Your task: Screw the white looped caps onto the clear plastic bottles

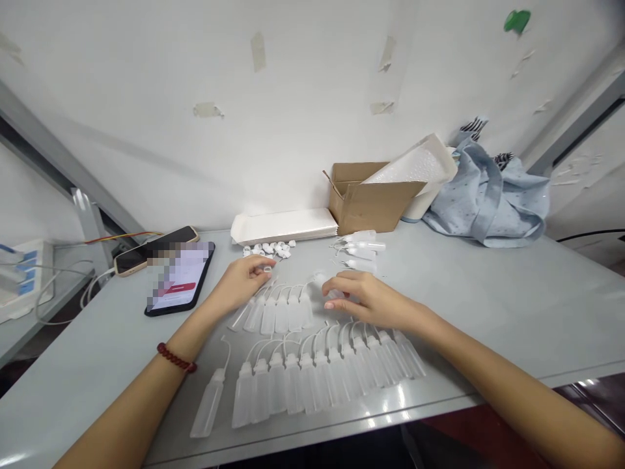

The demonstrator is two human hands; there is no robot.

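My left hand pinches a small white cap between thumb and fingertips, just in front of a pile of similar white caps. My right hand curls around a translucent squeeze bottle, most of it hidden by the fingers. Between the hands lies a short row of clear plastic bottles with thin bent spout tubes. Nearer the front edge is a longer row of such bottles, side by side. One single bottle lies apart at the left, its tube pointing away from me.
Several more bottles lie at the back. Behind them stand an open cardboard box, white padded envelopes and a light blue cloth bag. Two phones, one lit and one dark, rest at the left on the grey table.
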